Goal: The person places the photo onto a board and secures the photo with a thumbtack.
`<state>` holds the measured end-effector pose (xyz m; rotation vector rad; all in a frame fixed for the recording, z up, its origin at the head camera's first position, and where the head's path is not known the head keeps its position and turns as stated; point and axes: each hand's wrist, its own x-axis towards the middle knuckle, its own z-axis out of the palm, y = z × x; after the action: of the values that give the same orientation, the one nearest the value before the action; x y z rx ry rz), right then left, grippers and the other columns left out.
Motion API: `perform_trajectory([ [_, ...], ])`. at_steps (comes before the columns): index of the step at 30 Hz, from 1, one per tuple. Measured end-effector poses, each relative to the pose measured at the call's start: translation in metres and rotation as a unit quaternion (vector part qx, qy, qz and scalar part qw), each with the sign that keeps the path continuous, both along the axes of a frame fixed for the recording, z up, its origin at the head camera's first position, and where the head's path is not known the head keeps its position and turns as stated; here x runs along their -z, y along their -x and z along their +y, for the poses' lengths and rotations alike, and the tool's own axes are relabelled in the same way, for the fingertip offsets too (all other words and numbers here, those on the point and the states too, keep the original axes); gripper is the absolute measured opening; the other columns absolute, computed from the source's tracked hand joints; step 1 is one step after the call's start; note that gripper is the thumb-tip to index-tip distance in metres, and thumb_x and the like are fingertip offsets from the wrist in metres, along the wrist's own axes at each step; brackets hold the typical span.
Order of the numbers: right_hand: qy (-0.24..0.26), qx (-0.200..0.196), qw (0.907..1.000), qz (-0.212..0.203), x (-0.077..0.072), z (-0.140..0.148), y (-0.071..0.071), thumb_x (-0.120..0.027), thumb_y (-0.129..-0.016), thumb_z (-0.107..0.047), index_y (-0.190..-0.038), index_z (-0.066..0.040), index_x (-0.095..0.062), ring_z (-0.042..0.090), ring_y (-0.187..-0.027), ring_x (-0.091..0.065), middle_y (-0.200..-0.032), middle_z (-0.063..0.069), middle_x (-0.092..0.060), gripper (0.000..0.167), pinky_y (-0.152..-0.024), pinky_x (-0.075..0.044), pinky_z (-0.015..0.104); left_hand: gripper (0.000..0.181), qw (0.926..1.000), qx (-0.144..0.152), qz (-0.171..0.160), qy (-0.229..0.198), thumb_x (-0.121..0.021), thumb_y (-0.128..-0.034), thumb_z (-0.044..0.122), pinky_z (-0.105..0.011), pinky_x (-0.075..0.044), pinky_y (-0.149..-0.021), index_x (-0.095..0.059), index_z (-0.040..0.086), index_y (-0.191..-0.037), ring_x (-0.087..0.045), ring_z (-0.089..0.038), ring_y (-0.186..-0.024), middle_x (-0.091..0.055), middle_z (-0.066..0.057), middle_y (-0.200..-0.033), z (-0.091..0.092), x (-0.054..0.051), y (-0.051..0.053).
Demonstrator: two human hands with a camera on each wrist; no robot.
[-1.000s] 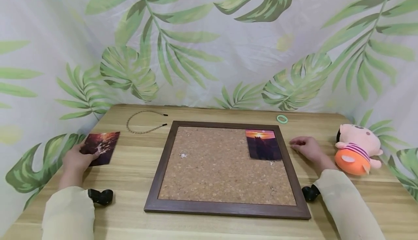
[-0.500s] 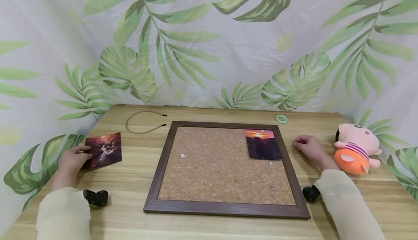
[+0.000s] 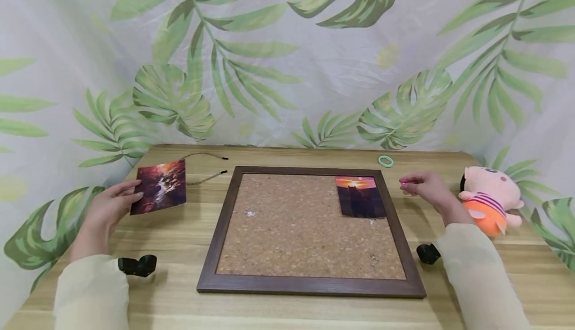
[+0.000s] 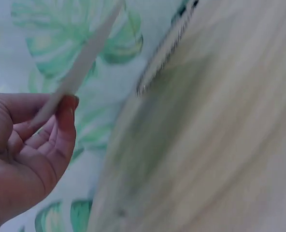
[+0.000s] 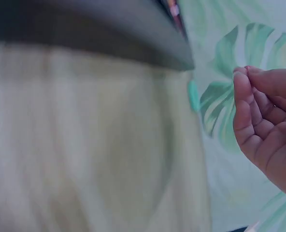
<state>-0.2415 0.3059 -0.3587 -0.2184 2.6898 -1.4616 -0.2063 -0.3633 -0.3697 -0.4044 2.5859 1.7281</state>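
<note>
— What do we record nearest us?

— We note a brown-framed cork board [image 3: 310, 245] flat on the counter [image 3: 170, 305], a sunset photo [image 3: 363, 199] in its far right corner.

— And the hands?

— We find the left hand [image 3: 105, 210] left of the board, thumb and fingers pinching the edge of a dark red photo [image 3: 162, 186], held up off the counter. The right hand [image 3: 433, 192], right of the board, has its fingers pinched on a pink object [image 3: 403, 184] too small to identify.

— Further out?

— We list a plush toy [image 3: 490, 197] beside the right wrist, a braided band [image 3: 206, 180] partly behind the dark red photo, a green ring [image 3: 385, 165], and a leaf-print cloth [image 3: 269, 80].
</note>
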Motion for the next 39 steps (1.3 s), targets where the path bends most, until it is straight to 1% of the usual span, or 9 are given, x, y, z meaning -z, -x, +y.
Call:
perform_trajectory([
  [3, -0.001, -0.002, 1.0000, -0.009, -0.007, -0.008, 0.005, -0.052, -0.086, -0.008, -0.110, 0.017, -0.048, 0.010, -0.074, -0.058, -0.091, 0.018, -0.061, 0.035, -0.072, -0.045, 0.037, 0.057, 0.9951, 0.017, 0.020, -0.095, -0.064, -0.0784, 0.025, -0.014, -0.039, -0.063, -0.041, 0.019, -0.130, -0.040, -0.002, -0.089, -0.034, -0.005, -0.113, 0.018, -0.009, 0.004],
  [6, 0.012, 0.002, 0.9999, -0.010, -0.013, -0.019, 0.010, -0.052, -0.087, -0.010, -0.112, 0.013, -0.050, 0.009, -0.077, -0.058, -0.095, 0.019, -0.060, 0.035, -0.074, -0.044, 0.035, 0.051, 0.9824, 0.043, 0.034, -0.179, -0.065, -0.0776, 0.016, -0.013, -0.040, -0.064, -0.047, 0.016, -0.125, -0.041, -0.002, -0.083, -0.032, -0.003, -0.105, 0.042, -0.018, 0.007],
  [8, 0.028, 0.002, 0.9996, -0.004, -0.016, -0.028, 0.013, -0.053, -0.087, -0.011, -0.112, 0.012, -0.050, 0.009, -0.078, -0.058, -0.096, 0.018, -0.060, 0.034, -0.075, -0.044, 0.033, 0.046, 0.9764, 0.054, 0.040, -0.205, -0.065, -0.0778, 0.012, -0.013, -0.041, -0.065, -0.049, 0.014, -0.121, -0.042, -0.003, -0.081, -0.032, -0.003, -0.101, 0.057, -0.021, 0.011],
  [11, 0.067, -0.005, 0.9977, -0.005, -0.018, -0.044, 0.016, -0.053, -0.086, -0.009, -0.113, 0.013, -0.049, 0.013, -0.079, -0.060, -0.095, 0.016, -0.060, 0.034, -0.076, -0.044, 0.035, 0.042, 0.9759, 0.067, 0.039, -0.204, -0.063, -0.0791, 0.008, -0.014, -0.041, -0.063, -0.050, 0.012, -0.119, -0.043, -0.004, -0.075, -0.035, -0.004, -0.098, 0.078, -0.021, 0.018],
  [17, 0.113, 0.001, 0.9936, 0.002, -0.014, -0.078, 0.020, -0.054, -0.085, -0.006, -0.110, 0.016, -0.050, 0.024, -0.080, -0.061, -0.091, 0.017, -0.062, 0.033, -0.079, -0.041, 0.042, 0.048, 0.9765, 0.090, 0.030, -0.194, -0.060, -0.0805, 0.005, -0.016, -0.043, -0.066, -0.043, 0.003, -0.126, -0.048, -0.005, -0.076, -0.038, -0.006, -0.099, 0.119, -0.019, 0.031],
  [22, 0.171, -0.007, 0.9852, 0.009, -0.007, -0.105, 0.026, -0.055, -0.084, -0.003, -0.108, 0.018, -0.050, 0.021, -0.076, -0.061, -0.086, 0.014, -0.063, 0.032, -0.078, -0.041, 0.044, 0.052, 0.9786, 0.097, 0.013, -0.181, -0.061, -0.0802, 0.006, -0.018, -0.043, -0.068, -0.041, 0.000, -0.127, -0.049, -0.005, -0.075, -0.039, -0.006, -0.101, 0.148, -0.012, 0.040],
  [30, 0.252, -0.023, 0.9673, -0.012, 0.005, -0.147, 0.029, -0.052, -0.083, 0.006, -0.106, 0.020, -0.048, 0.013, -0.066, -0.061, -0.076, 0.008, -0.063, 0.028, -0.077, -0.040, 0.047, 0.044, 0.9868, 0.124, -0.006, -0.104, -0.055, -0.0842, 0.007, -0.027, -0.044, -0.072, -0.043, -0.001, -0.126, -0.053, -0.009, -0.082, -0.043, -0.020, -0.120, 0.171, 0.006, 0.044],
  [33, 0.246, -0.020, 0.9690, -0.020, 0.011, -0.158, 0.029, -0.052, -0.083, 0.005, -0.105, 0.020, -0.050, 0.010, -0.063, -0.060, -0.076, 0.010, -0.062, 0.027, -0.076, -0.041, 0.046, 0.041, 0.9882, 0.140, 0.005, -0.062, -0.055, -0.0840, 0.007, -0.030, -0.044, -0.072, -0.046, -0.003, -0.123, -0.054, -0.013, -0.083, -0.053, -0.018, -0.109, 0.173, 0.014, 0.044],
  [39, 0.224, -0.039, 0.9737, -0.018, 0.025, -0.178, 0.031, -0.053, -0.083, 0.003, -0.097, 0.019, -0.053, 0.016, -0.066, -0.059, -0.072, 0.007, -0.060, 0.021, -0.070, -0.046, 0.040, 0.033, 0.9873, 0.152, 0.039, 0.025, -0.056, -0.0804, -0.001, -0.026, -0.043, -0.055, -0.053, -0.008, -0.113, -0.051, -0.010, -0.061, -0.059, -0.007, -0.078, 0.182, 0.023, 0.047],
])
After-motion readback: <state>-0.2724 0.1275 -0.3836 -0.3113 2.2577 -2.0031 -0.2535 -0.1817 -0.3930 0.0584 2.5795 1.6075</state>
